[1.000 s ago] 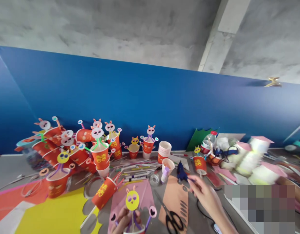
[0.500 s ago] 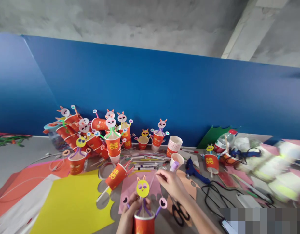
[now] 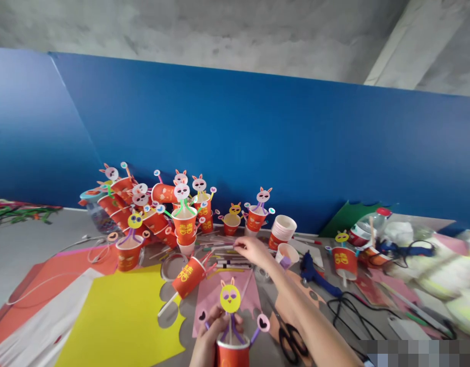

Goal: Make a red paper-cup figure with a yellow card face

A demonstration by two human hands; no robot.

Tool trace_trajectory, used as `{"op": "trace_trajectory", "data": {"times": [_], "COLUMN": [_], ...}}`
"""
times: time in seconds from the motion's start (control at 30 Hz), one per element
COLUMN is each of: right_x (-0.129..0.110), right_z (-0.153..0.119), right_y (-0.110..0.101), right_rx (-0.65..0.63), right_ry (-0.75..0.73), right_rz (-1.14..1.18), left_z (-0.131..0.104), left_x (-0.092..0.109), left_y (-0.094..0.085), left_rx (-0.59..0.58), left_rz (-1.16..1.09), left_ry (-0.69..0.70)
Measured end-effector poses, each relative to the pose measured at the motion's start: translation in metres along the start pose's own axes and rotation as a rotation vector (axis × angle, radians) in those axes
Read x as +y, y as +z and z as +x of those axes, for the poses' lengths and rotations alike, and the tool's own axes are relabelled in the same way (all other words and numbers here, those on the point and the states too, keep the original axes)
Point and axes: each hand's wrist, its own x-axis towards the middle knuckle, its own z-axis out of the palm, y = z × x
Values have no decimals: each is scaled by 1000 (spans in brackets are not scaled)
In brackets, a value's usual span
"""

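Note:
My left hand (image 3: 213,331) is closed around the purple stems behind a yellow rabbit face (image 3: 230,298). The face and two round pink paws with black hearts rise from a red paper cup (image 3: 233,355) at the bottom centre. My right hand (image 3: 247,250) is stretched forward over the pile of pens (image 3: 229,265), fingertips pinched together at the end of a pale, thin stick. I cannot make out what is between them. Beneath lies pink paper (image 3: 208,300); an orange-red cup (image 3: 189,277) with a white stick is tipped over beside it.
Finished-looking rabbit cups (image 3: 185,224) crowd the back left. Stacked paper cups (image 3: 283,229) stand behind my right hand. Black-handled scissors (image 3: 292,342) and a blue glue gun (image 3: 315,275) with a black cable lie right. Yellow paper (image 3: 120,316) covers the left; a blue wall (image 3: 235,142) rises behind.
My right hand has moved forward and away from the yellow rabbit face to the pens at the back. My left hand still holds the rabbit cup. The view has shifted slightly.

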Motion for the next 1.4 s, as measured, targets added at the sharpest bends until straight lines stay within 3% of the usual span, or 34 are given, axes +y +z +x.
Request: {"op": "trace_trajectory", "data": {"times": [0.17, 0.37, 0.47, 0.73, 1.0, 1.4], "right_x": [5, -28, -34, -20, -24, -14], "right_z": [-2, -16, -17, -11, -5, -5], "right_y": [-20, 16, 30, 32, 32, 23], "right_rx": [-25, -81, -84, -130, -152, -101], "right_ry": [32, 16, 26, -8, -47, -29], "right_rz": [-42, -163, -214, -297, -308, -238], "left_z": [-3, -2, 0, 2, -2, -12], "left_x": [6, 3, 1, 1, 7, 19], "left_y": [5, 0, -2, 0, 7, 18], "left_rx": [18, 31, 30, 6, 12, -4], "left_rz": [6, 12, 17, 13, 16, 47], "left_ry": [21, -7, -8, 10, 13, 14]}}
